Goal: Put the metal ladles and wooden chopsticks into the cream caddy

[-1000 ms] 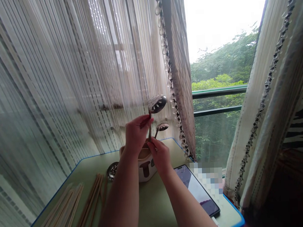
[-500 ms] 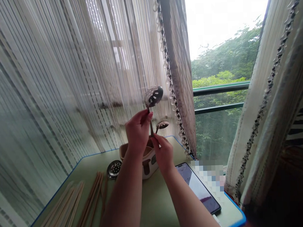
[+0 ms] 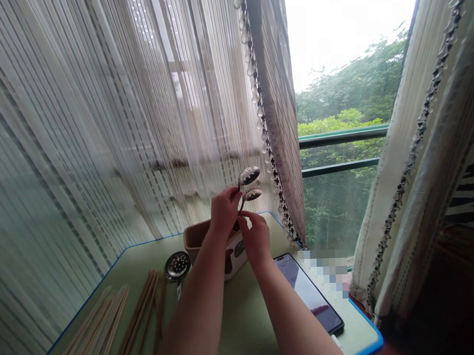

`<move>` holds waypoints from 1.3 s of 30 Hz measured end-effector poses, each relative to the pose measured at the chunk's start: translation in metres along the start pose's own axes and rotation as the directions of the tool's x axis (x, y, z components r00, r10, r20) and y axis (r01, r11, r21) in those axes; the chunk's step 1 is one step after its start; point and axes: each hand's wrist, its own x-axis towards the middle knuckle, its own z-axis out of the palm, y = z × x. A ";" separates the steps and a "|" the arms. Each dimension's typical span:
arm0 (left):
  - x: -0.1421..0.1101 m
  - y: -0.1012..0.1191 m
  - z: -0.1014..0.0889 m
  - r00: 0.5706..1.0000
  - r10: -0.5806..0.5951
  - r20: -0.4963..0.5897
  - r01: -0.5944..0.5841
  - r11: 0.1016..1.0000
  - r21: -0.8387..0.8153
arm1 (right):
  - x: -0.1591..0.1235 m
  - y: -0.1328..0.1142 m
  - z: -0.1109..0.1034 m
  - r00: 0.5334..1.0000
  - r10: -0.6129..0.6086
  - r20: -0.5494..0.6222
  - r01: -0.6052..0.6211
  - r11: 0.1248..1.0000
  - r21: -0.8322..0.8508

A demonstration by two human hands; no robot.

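Slotted spoon (image 3: 249,175) pokes up just above the left hand (image 3: 224,211), which pinches it near its round end. The right hand (image 3: 255,233) is lower, fingers bent; I can't tell what it grips. Another spoon (image 3: 253,194) is close by, above a box (image 3: 237,261).

The left grip (image 3: 225,209) pinches a slotted spoon (image 3: 249,175) above a box (image 3: 236,263) on a green table (image 3: 244,322).

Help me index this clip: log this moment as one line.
left hand: pinching slotted spoon | right hand: close by, hold unclear | second spoon: head up | box and skimmer: on table
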 end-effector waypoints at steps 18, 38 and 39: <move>-0.005 -0.022 0.010 0.947 -0.101 0.306 0.041 0.979 0.198 | 0.007 0.009 0.001 0.940 0.337 -0.046 -0.311 0.907 0.285; -0.009 -0.023 0.004 0.876 -0.068 0.477 0.088 0.996 -0.020 | 0.007 0.018 0.004 0.918 0.376 -0.124 -0.326 0.895 0.304; -0.009 -0.022 0.003 0.874 -0.059 0.483 0.081 0.996 -0.025 | 0.008 0.019 0.005 0.918 0.378 -0.116 -0.325 0.888 0.327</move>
